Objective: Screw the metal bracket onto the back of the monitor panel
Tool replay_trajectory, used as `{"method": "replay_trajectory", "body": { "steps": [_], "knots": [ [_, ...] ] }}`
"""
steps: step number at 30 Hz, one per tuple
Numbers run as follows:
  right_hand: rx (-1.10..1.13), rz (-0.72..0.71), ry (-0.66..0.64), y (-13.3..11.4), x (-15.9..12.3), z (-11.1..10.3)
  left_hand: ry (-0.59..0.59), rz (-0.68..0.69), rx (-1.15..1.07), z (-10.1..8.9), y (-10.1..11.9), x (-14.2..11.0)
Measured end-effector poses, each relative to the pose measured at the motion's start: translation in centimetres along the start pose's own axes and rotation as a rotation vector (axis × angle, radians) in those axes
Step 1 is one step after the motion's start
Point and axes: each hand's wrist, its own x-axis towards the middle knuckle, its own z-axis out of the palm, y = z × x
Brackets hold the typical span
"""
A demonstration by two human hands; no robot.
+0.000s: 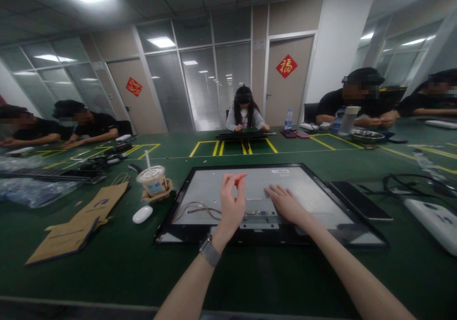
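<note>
A display panel (310,194) with a black frame and a grey metal back lies flat on the green table. Over its middle, my left hand (232,201) is closed around a small orange-red object (238,181), most of which the fingers hide. My right hand (285,203) rests palm down on the metal back, fingers stretched out, holding nothing. Between and below the hands sits a metal bracket with connector ports (262,213), one of them blue. Loose thin wires (196,205) run across the panel's left part. A watch is on my left wrist.
Left of the panel are a lidded drink cup (152,179), a white mouse (143,214) and a brown paper bag (78,220). At right lie a black phone-like slab (359,200), cables and a white power strip (433,222). Several people sit around the table.
</note>
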Motion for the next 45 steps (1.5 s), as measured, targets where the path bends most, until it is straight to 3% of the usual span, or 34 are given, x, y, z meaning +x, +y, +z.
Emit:
{"method": "replay_trajectory", "body": {
  "steps": [5,13,21,34,41,45],
  "knots": [
    [-0.023,0.003,0.006,-0.07,0.07,0.10,-0.046,-0.029,-0.069,0.01,-0.07,-0.08],
    [-0.026,-0.002,0.014,0.01,0.12,0.29,-0.012,-0.047,-0.079,0.07,-0.02,-0.02],
    [-0.018,-0.007,0.009,-0.14,-0.04,-0.13,-0.084,-0.126,-0.163,0.12,-0.46,-0.30],
    [-0.042,-0.002,0.014,-0.34,-0.03,-0.08,0.045,-0.001,0.013,0.07,0.01,-0.12],
    [-0.043,0.003,0.024,-0.19,0.06,0.19,-0.038,-0.017,-0.108,-0.15,-0.08,-0.36],
    [-0.046,0.010,0.009,-0.24,0.02,0.09,0.008,0.011,-0.056,0.10,-0.24,-0.71]
  ]
}}
